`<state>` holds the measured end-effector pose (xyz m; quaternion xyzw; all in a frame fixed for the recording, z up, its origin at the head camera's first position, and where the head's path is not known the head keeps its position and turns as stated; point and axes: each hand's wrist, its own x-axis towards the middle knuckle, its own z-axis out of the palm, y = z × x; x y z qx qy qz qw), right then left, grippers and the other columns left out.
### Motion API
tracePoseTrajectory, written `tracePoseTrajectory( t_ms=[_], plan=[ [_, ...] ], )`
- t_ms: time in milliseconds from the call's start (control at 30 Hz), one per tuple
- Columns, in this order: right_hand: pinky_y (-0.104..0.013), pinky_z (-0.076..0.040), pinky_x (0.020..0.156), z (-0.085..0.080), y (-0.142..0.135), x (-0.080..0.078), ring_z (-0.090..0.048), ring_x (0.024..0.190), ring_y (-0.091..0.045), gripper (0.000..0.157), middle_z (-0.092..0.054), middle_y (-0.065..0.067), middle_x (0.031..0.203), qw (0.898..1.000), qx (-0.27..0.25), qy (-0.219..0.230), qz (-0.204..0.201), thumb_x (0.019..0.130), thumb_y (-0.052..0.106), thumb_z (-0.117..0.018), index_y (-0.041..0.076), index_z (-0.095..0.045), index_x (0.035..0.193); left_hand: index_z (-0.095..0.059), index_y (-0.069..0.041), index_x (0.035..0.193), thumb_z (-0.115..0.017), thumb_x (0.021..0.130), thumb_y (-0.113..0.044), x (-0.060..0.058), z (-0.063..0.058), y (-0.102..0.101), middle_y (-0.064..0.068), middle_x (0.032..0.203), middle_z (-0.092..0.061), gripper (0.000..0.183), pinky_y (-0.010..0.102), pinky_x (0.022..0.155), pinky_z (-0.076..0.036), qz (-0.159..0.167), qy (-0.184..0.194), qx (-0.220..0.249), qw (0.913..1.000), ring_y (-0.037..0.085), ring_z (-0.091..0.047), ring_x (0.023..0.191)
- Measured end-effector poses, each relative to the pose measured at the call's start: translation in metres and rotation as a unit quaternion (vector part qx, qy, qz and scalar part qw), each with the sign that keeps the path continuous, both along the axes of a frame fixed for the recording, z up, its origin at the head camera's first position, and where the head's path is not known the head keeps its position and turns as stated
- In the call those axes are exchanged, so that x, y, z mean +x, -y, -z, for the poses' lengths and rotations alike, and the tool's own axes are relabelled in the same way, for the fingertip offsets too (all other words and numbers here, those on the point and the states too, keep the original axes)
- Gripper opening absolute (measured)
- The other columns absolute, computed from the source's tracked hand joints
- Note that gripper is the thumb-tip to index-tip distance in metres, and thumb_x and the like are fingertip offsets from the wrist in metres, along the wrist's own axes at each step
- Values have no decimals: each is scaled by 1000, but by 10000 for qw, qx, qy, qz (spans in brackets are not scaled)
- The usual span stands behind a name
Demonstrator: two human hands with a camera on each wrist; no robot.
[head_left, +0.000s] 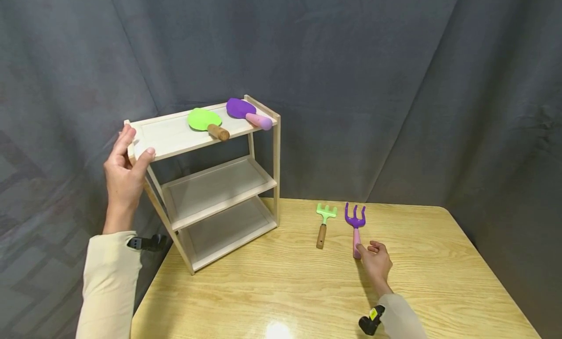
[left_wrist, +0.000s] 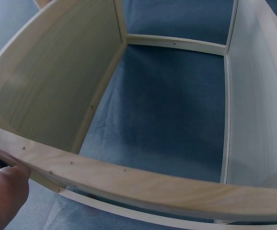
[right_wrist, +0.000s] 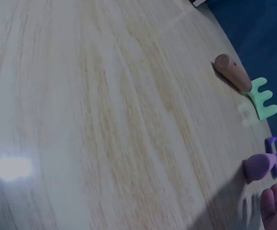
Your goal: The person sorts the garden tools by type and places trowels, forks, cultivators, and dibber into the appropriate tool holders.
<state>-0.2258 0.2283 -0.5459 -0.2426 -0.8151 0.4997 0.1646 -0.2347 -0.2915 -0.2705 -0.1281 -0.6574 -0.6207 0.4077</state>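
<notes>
My left hand [head_left: 123, 173] grips the left end of a three-tier wooden shelf [head_left: 184, 146] at its top, the thumb over the front corner. In the left wrist view part of that hand [left_wrist: 4, 194] shows against the end rail. My right hand [head_left: 376, 263] is beside the pink handle of a purple hand fork [head_left: 356, 229], which lies on the table. A fingertip overlaps the handle in the head view. From the right wrist, bent fingers [right_wrist: 275, 201] appear next to the handle's end [right_wrist: 259, 166], not wrapped around it.
A green hand rake [head_left: 324, 224] with a wooden handle lies left of the purple fork. On the shelf's top tier are a green trowel [head_left: 204, 119] and a purple trowel [head_left: 240, 108], handles toward the front. Dark curtains [head_left: 351, 85] hang behind the wooden table [head_left: 263, 290].
</notes>
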Motion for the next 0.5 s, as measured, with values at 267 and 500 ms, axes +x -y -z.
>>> tracePoseTrajectory(
  t_ms=[267,500],
  plan=[
    [-47,-40,84,5,2,-1,-51,101,-38,50,-59,-25,108,9999,11,129,-50,85,23,-70,-7,-53,121,-43,12,138,-66,80,3,0,-1,-1,19,153,-32,63,22,111,-22,-10,-6,33,10000,19,-23,142],
    [-46,-45,79,7,3,-3,-53,98,-39,52,-59,-25,105,9994,117,214,-240,84,21,-69,-11,-51,121,-44,13,137,-66,79,4,-1,-1,-1,20,152,-32,63,22,111,-21,-1,-32,87,10000,18,-25,141]
  ],
)
